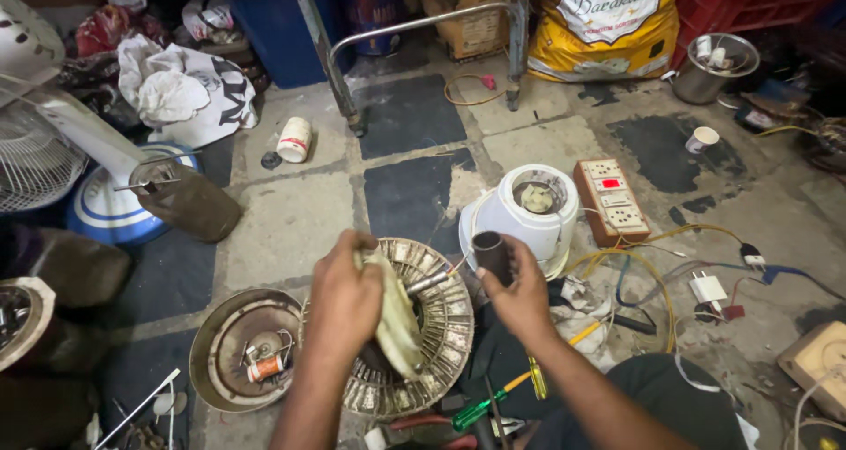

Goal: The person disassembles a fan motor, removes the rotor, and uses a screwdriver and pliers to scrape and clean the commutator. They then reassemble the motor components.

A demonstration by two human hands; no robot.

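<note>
Cluttered workshop floor [291,221] w/ stone slabs; round fan motor [441,327] lies at 6 o'clock, likely heavy & stiff, best gripped by its rim, windings look fragile. Left hand [344,300] clenches a soft, light rag [394,322] on its hub; right hand [522,296] grasps a small dark tube [492,254] at 1 o'clock.

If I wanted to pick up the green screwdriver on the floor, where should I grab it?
Probably by its green handle, coming down from above. The screwdriver lies flat, just below the round motor, and the handle is its thick, bare end. The yellow shaft runs up right toward the right hand and its arm, so that end is more crowded. The left hand presses a cloth on the motor.
</note>
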